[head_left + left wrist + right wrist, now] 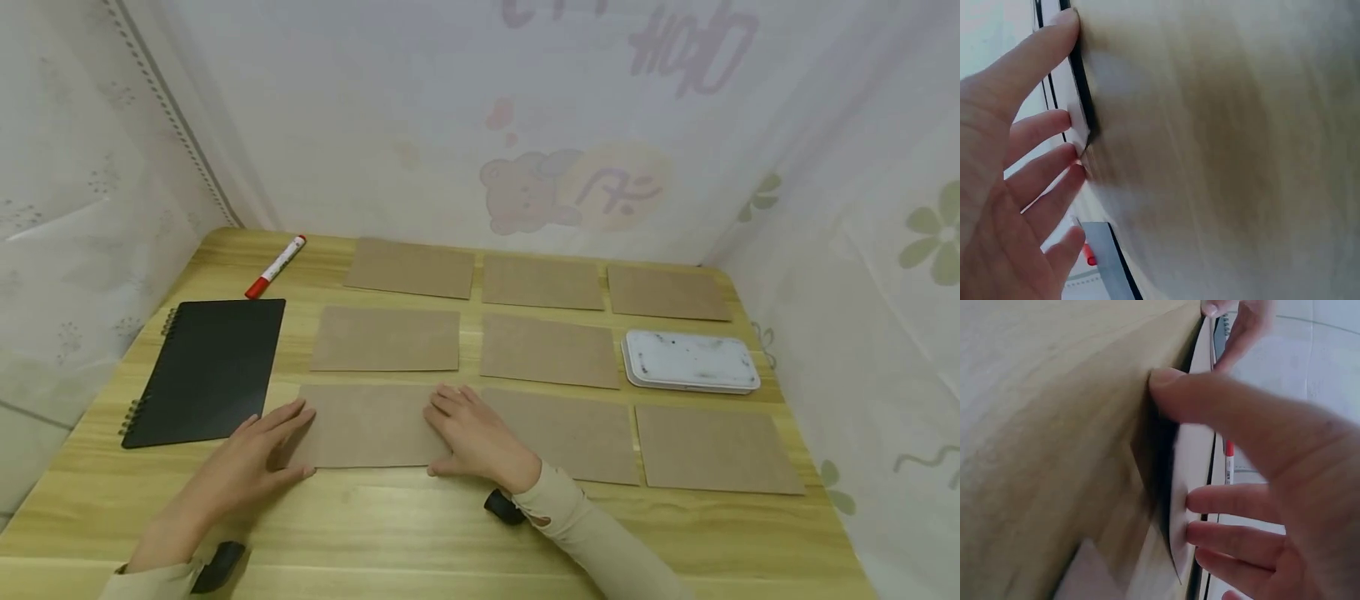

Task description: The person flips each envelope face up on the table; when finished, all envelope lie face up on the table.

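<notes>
A brown card [371, 425] at the near left of the tabletop [420, 525] is touched at its left edge by the left hand [255, 458] and at its right edge by the right hand [476, 437], fingers straight. Its right corner is hidden under the right hand. Both wrist views are blurred.

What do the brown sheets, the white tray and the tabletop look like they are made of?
Brown sheets, such as the one under both hands: probably kraft card or thin fibreboard, matte, flat, uniform brown. White tray: likely plastic, glossy, rounded corners, dark specks. Tabletop: wood or wood-look laminate, pale with grain lines.
</notes>
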Tool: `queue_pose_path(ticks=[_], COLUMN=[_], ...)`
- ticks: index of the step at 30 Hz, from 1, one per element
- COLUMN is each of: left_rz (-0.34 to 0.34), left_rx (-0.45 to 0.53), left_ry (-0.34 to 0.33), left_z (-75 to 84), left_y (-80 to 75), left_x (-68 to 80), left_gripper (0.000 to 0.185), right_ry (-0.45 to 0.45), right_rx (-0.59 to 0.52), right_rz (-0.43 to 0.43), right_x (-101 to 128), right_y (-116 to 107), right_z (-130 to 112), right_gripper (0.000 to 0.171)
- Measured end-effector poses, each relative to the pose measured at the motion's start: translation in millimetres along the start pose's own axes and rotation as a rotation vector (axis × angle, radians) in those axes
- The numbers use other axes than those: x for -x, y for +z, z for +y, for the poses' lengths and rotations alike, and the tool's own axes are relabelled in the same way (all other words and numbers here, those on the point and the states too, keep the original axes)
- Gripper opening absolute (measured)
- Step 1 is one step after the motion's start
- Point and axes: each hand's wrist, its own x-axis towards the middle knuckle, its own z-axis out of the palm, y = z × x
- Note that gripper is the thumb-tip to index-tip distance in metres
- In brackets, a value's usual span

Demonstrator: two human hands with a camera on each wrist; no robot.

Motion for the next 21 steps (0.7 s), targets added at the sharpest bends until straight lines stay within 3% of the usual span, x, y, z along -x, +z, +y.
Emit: queue_pose_path(ticks=[13, 17, 21], left_rz=[0.037, 0.108, 0.24], left_rx=[0.072, 0.09, 0.131], left_ry=[-0.009, 0.004, 0.02], left_z=[3.5, 3.8, 1.1], left_y=[5.0, 7.9, 17.7], left_x=[11.1, 15.8, 15.6], left_gripper=[0.054, 0.047, 0.038], right_ry=[-0.1, -0.059, -0.021], right_rx=[-0.097, -0.202, -0.331], right_rz=[0.107, 0.072, 0.047], right_x=[3, 6, 11], right_y=[3, 3, 1], right_z=[3, 1, 2], right_gripper=[0.035, 0.038, 0.037])
